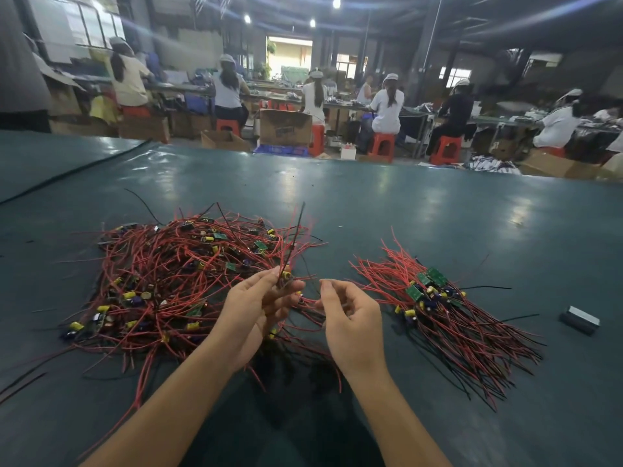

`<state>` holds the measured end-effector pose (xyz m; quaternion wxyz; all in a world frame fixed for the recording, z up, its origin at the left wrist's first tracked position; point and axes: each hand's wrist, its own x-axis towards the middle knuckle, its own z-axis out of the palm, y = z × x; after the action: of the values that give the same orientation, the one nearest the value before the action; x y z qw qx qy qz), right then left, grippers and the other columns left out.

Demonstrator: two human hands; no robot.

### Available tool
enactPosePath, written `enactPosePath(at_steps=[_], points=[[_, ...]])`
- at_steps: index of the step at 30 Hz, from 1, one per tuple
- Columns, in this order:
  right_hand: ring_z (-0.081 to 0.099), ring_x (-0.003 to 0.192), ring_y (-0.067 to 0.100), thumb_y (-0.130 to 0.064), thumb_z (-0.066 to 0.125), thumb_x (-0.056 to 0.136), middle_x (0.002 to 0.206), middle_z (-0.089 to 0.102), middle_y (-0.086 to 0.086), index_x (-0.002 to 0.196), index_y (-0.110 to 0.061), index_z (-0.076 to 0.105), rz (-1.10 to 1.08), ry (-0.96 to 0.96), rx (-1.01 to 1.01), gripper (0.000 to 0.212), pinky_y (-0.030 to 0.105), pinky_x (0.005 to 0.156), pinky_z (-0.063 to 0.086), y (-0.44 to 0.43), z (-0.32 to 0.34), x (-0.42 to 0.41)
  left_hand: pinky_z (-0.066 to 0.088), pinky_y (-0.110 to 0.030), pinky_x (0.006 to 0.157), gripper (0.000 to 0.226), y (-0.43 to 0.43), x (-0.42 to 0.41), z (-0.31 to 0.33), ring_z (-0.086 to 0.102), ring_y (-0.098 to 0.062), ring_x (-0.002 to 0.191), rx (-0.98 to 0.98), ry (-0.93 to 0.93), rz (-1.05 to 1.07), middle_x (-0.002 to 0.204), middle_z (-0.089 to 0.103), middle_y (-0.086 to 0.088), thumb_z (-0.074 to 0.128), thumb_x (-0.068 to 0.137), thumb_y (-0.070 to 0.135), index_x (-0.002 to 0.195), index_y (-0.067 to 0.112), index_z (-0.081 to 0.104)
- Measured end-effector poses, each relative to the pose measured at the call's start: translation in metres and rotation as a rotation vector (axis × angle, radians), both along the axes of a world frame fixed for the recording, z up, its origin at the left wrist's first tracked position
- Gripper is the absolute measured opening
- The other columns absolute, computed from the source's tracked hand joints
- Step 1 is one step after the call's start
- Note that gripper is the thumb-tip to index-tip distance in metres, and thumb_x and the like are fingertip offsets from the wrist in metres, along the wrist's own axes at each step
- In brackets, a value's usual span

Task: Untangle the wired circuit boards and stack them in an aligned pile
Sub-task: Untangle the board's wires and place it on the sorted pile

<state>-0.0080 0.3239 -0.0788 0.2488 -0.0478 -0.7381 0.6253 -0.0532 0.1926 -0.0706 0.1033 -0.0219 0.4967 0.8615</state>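
Observation:
A big tangled heap of small circuit boards with red and black wires (175, 281) lies on the dark green table at my left. An aligned pile of boards (435, 294) lies at the right, its wires fanned toward me. My left hand (256, 308) pinches one small board with a yellow capacitor (286, 277) above the heap's right edge; its wires stick upward. My right hand (347, 315) is beside it with fingers curled, pinching red wires (308, 302) that run between the two hands.
A small grey metal block (580, 320) lies on the table at the far right. A black cable (74, 170) crosses the table's far left. Beyond the far table edge, several people sit on red stools at benches among cardboard boxes (286, 127).

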Motion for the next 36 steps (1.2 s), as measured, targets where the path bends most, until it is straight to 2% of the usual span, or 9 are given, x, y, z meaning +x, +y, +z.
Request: enactPosePath(at_steps=[6,12,17,20,22,25,28,32,36], points=[[0.067,0.066,0.01,-0.02,0.066,0.094,0.071,0.075,-0.004,0.075,-0.025,0.077,0.127,0.015,-0.089,0.022,0.026,0.067,0.055,-0.008,0.0,0.0,0.051,-0.022,0.052,0.036,0.006,0.008,0.002,0.059,-0.014,0.049,-0.131,0.01,-0.193,0.065,0.068,-0.009,0.05,0.1,0.019,0.077,0.01,0.076],[0.068,0.062,0.011,-0.021,0.068,0.092,0.066,0.073,-0.003,0.069,-0.027,0.077,0.049,0.005,-0.085,0.026,0.03,0.065,0.057,-0.003,-0.001,-0.002,0.052,-0.024,0.054,0.023,0.005,0.01,0.003,0.059,-0.018,0.057,-0.236,0.079,-0.224,0.068,0.066,-0.012,0.051,0.098,0.019,0.093,0.006,0.069],[0.062,0.059,0.01,-0.024,0.066,0.094,0.062,0.07,0.002,0.066,-0.021,0.075,-0.058,0.011,-0.066,0.03,0.029,0.059,0.05,0.0,-0.001,0.0,0.052,-0.026,0.051,0.033,0.004,0.012,0.003,0.067,-0.023,0.058,-0.388,0.21,-0.312,0.081,0.074,-0.018,0.034,0.091,-0.005,0.11,0.009,0.057],[0.062,0.059,0.009,-0.023,0.066,0.094,0.062,0.069,-0.002,0.071,-0.02,0.076,-0.063,0.046,-0.028,0.026,0.03,0.058,0.051,0.001,0.002,0.002,0.056,-0.032,0.057,0.016,0.005,0.015,-0.002,0.07,-0.026,0.063,-0.499,0.383,-0.27,0.081,0.075,-0.015,0.062,0.091,0.018,0.106,0.014,0.057],[0.065,0.062,0.009,-0.022,0.065,0.094,0.065,0.071,-0.007,0.075,-0.018,0.076,-0.04,0.06,0.01,0.023,0.029,0.062,0.054,-0.002,0.004,0.004,0.058,-0.036,0.06,0.033,0.007,0.015,-0.003,0.07,-0.029,0.066,-0.53,0.425,-0.147,0.077,0.074,-0.013,0.069,0.085,0.043,0.097,0.014,0.059],[0.066,0.067,0.012,-0.027,0.064,0.095,0.069,0.071,-0.009,0.076,-0.021,0.074,-0.025,0.05,0.042,0.022,0.03,0.065,0.055,-0.007,0.003,0.005,0.057,-0.028,0.052,0.031,0.009,0.013,-0.003,0.072,-0.025,0.064,-0.512,0.413,0.0,0.073,0.073,-0.011,0.052,0.091,0.041,0.09,0.012,0.062],[0.06,0.06,0.007,-0.028,0.063,0.096,0.063,0.067,-0.01,0.073,-0.023,0.072,-0.036,0.038,-0.016,0.025,0.02,0.059,0.049,-0.006,0.004,0.005,0.052,-0.025,0.045,0.034,0.008,0.01,-0.003,0.071,-0.027,0.06,-0.439,0.314,0.064,0.072,0.072,-0.014,0.042,0.103,0.03,0.088,0.009,0.064],[0.051,0.047,0.005,-0.027,0.064,0.095,0.057,0.064,-0.004,0.069,-0.022,0.073,-0.044,-0.013,-0.222,0.027,0.019,0.048,0.041,-0.005,0.007,0.003,0.051,-0.024,0.044,0.035,0.008,0.01,0.0,0.067,-0.021,0.052,-0.151,0.112,0.069,0.068,0.072,-0.015,0.037,0.105,0.032,0.084,0.01,0.054],[0.053,0.051,0.006,-0.025,0.064,0.095,0.066,0.067,-0.006,0.074,-0.026,0.077,0.021,-0.02,-0.335,0.025,0.019,0.048,0.042,-0.007,0.009,0.004,0.05,-0.023,0.042,0.03,0.01,0.011,0.001,0.065,-0.02,0.047,-0.062,0.021,0.008,0.07,0.073,-0.014,0.049,0.098,0.041,0.088,0.013,0.05]])
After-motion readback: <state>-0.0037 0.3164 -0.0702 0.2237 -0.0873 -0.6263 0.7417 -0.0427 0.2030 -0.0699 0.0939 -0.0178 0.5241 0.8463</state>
